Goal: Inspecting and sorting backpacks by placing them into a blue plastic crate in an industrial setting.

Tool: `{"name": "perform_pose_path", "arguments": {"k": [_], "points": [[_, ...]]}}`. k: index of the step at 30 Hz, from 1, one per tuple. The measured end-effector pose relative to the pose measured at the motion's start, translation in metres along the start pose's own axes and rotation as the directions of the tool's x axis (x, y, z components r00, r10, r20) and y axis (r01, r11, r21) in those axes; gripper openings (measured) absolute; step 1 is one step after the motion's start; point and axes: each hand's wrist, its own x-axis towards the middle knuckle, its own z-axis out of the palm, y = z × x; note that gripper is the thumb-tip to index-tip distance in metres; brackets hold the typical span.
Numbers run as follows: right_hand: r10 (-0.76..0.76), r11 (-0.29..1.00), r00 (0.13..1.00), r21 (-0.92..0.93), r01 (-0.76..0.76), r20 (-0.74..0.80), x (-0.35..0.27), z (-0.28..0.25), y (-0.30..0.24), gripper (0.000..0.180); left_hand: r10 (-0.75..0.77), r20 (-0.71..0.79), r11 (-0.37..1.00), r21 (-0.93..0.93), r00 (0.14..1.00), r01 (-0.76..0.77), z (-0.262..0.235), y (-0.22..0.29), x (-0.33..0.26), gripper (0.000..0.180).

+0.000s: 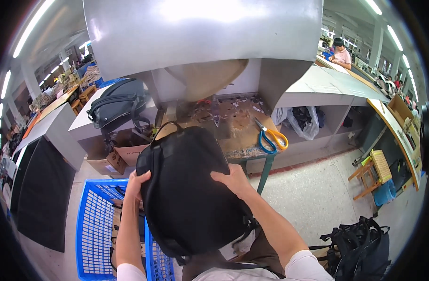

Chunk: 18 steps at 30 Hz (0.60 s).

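Note:
A black backpack [188,182] is held up in front of me, its top handle toward the work table. On its left edge my left hand [138,185] is closed, thumb on the near face and the other fingers mostly hidden. My right hand [233,180] grips the opposite edge the same way, thumb pressed on the fabric. Beyond the bag, scissors [269,139] with one blue and one orange handle lie on the worn table [240,124], among thread scraps and bits of material.
A grey metal hood [200,42] hangs over the table. A blue plastic basket [95,234] stands at my left. More black bags [357,248] lie on the floor at the right. Another backpack [120,103] rests on the left counter. A person [342,55] sits far right.

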Motion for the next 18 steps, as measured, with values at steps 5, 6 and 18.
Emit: {"name": "perform_pose_path", "arguments": {"k": [5,6,18], "points": [[-0.023,0.995,0.995,-0.097,0.013,-0.101,0.037,0.009,0.011,0.028,0.039,-0.019,0.991,0.132,0.999,-0.036,0.004,0.023,0.042,0.027],[0.003,0.992,0.992,-0.128,-0.02,-0.13,0.042,0.006,0.015,0.028,0.04,-0.016,0.991,0.13,0.999,-0.037,0.008,0.024,0.047,0.027],[-0.032,0.985,0.977,-0.171,-0.005,-0.213,0.036,0.009,0.007,0.027,-0.024,0.017,0.992,0.123,1.0,0.022,0.013,0.028,0.077,0.024]]}}
